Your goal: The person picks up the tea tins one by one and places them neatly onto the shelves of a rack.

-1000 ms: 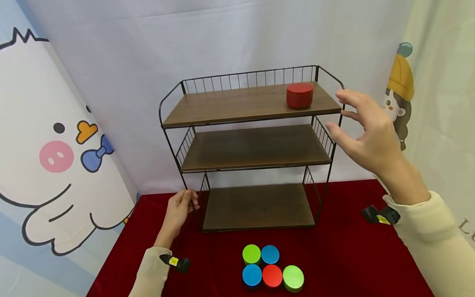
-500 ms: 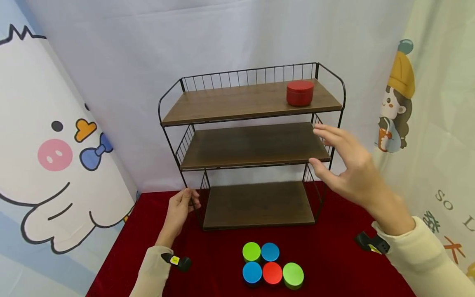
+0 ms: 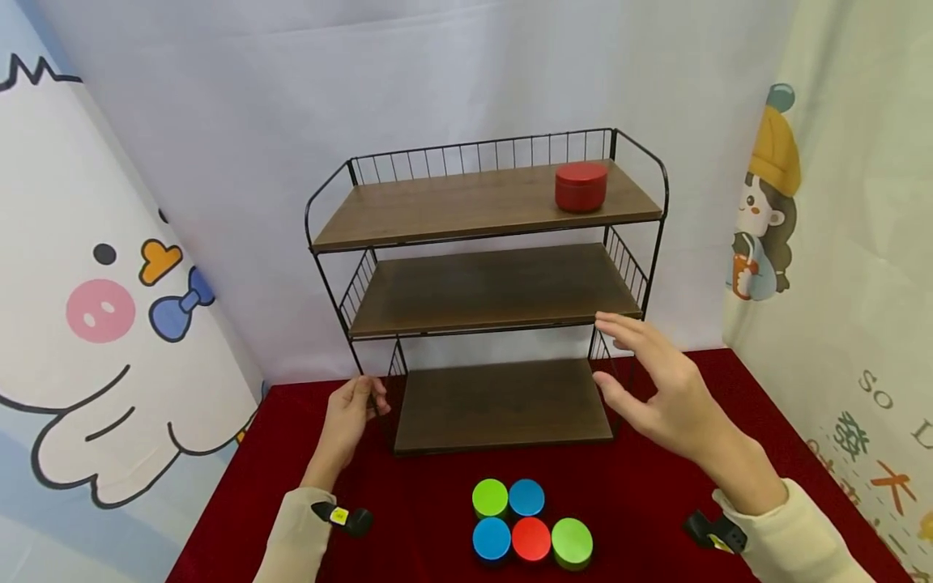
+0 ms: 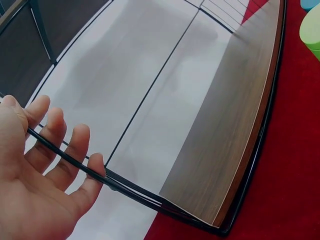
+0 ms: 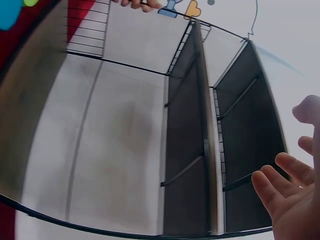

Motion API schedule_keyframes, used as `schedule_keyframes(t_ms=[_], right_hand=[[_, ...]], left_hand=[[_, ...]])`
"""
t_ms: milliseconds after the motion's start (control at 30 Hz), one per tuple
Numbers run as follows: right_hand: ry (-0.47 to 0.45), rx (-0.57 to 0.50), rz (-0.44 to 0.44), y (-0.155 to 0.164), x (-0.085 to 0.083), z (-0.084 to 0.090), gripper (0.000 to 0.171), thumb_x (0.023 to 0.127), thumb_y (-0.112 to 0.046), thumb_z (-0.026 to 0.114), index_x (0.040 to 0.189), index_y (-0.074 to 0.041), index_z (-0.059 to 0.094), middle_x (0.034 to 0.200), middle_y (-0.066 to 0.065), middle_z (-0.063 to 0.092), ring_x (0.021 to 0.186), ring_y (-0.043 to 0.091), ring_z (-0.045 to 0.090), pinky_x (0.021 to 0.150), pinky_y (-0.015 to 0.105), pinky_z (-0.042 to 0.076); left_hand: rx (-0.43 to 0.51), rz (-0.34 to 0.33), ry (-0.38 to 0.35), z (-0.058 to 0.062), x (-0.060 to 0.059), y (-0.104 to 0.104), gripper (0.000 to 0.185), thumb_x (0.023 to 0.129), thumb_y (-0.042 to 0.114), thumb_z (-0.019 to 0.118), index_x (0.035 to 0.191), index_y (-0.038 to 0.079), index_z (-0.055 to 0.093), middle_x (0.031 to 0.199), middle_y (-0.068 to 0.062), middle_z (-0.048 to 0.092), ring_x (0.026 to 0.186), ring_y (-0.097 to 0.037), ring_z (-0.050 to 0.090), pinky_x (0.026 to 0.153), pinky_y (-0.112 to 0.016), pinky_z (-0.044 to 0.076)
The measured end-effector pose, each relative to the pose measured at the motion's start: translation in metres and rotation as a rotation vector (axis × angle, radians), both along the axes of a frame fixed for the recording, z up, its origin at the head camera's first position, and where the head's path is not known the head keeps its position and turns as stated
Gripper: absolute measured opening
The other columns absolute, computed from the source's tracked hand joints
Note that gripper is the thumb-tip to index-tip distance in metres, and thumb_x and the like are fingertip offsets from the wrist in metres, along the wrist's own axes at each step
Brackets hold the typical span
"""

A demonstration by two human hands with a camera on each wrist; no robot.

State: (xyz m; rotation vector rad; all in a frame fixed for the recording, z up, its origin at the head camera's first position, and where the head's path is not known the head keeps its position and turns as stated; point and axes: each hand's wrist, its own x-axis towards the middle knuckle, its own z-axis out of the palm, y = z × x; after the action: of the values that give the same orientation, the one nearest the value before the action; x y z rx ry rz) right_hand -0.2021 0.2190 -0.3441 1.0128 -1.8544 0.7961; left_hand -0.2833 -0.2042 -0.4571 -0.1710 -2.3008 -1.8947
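Note:
A black wire rack point(image 3: 331, 285) with three brown wooden shelves stands on a red cloth. A red tin point(image 3: 581, 186) sits at the right end of its top shelf. My left hand point(image 3: 370, 398) grips the rack's front left leg near the bottom; in the left wrist view the black wire point(image 4: 130, 187) runs across my fingers point(image 4: 55, 145). My right hand point(image 3: 608, 352) hovers open before the rack's lower right corner, fingers spread, holding nothing. The right wrist view shows those fingers point(image 5: 280, 182) apart from the shelves point(image 5: 205, 150).
Several round tins lie grouped on the cloth in front of the rack: green point(image 3: 490, 497), blue point(image 3: 526, 497), blue point(image 3: 492, 538), red point(image 3: 530, 538), green point(image 3: 572, 542). Cartoon-printed curtains hang left point(image 3: 102, 308) and right point(image 3: 773, 202), with a white backdrop behind.
My right hand has dropped from beside the top shelf's right end to the level of the bottom shelf, staying open. The left hand has kept its hold on the leg.

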Motion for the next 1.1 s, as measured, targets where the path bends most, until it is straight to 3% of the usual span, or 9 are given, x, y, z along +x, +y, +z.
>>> schedule_keyframes(t_ms=[200, 433, 567, 667, 733, 1100], right_hand=[[-0.073, -0.031, 0.008, 0.002, 0.003, -0.03, 0.059, 0.103, -0.041, 0.061, 0.135, 0.009, 0.059, 0.133, 0.024, 0.063, 0.125, 0.014, 0.059, 0.106, 0.014, 0.044], [-0.144, -0.052, 0.035, 0.004, 0.005, -0.058, 0.062, 0.102, -0.043, 0.061, 0.137, 0.009, 0.057, 0.135, 0.023, 0.062, 0.129, 0.017, 0.057, 0.104, 0.012, 0.045], [-0.217, -0.036, 0.035, 0.006, 0.01, -0.068, 0.058, 0.091, -0.016, 0.076, 0.14, 0.008, 0.055, 0.139, 0.02, 0.059, 0.131, 0.015, 0.055, 0.105, 0.012, 0.043], [-0.288, -0.018, 0.012, 0.007, 0.015, -0.076, 0.071, 0.076, 0.004, 0.079, 0.142, 0.006, 0.053, 0.143, 0.017, 0.057, 0.133, 0.011, 0.053, 0.105, 0.012, 0.043], [-0.331, -0.017, -0.002, 0.007, 0.017, -0.083, 0.074, 0.075, 0.006, 0.079, 0.144, 0.004, 0.052, 0.144, 0.015, 0.057, 0.134, 0.009, 0.052, 0.105, 0.011, 0.043], [-0.507, 0.018, -0.084, 0.003, 0.029, -0.123, 0.082, 0.08, -0.002, 0.084, 0.152, -0.01, 0.046, 0.149, 0.009, 0.053, 0.134, 0.013, 0.051, 0.105, 0.009, 0.041]], left_hand=[[-0.017, -0.002, 0.023, -0.002, 0.002, -0.002, 0.05, 0.112, 0.033, 0.035, 0.104, -0.01, 0.059, 0.08, -0.007, 0.06, 0.076, -0.012, 0.064, 0.077, -0.028, 0.058], [-0.039, 0.011, 0.032, -0.002, 0.001, -0.003, 0.051, 0.112, 0.033, 0.035, 0.102, -0.011, 0.058, 0.08, -0.01, 0.06, 0.074, -0.011, 0.065, 0.076, -0.029, 0.058], [-0.067, 0.004, 0.04, 0.0, 0.001, -0.003, 0.049, 0.112, 0.032, 0.036, 0.1, -0.01, 0.059, 0.082, -0.015, 0.061, 0.074, -0.011, 0.066, 0.076, -0.027, 0.058], [-0.065, 0.003, 0.043, 0.001, -0.001, -0.003, 0.047, 0.113, 0.029, 0.035, 0.099, -0.009, 0.059, 0.082, -0.015, 0.061, 0.074, -0.011, 0.066, 0.076, -0.027, 0.058], [-0.069, 0.006, 0.046, 0.001, -0.001, -0.003, 0.046, 0.113, 0.027, 0.035, 0.099, -0.01, 0.059, 0.081, -0.014, 0.061, 0.073, -0.011, 0.066, 0.075, -0.026, 0.058], [-0.103, 0.025, 0.044, 0.002, 0.001, -0.002, 0.048, 0.111, 0.034, 0.036, 0.096, -0.005, 0.061, 0.08, -0.018, 0.063, 0.074, -0.012, 0.069, 0.075, -0.029, 0.058]])
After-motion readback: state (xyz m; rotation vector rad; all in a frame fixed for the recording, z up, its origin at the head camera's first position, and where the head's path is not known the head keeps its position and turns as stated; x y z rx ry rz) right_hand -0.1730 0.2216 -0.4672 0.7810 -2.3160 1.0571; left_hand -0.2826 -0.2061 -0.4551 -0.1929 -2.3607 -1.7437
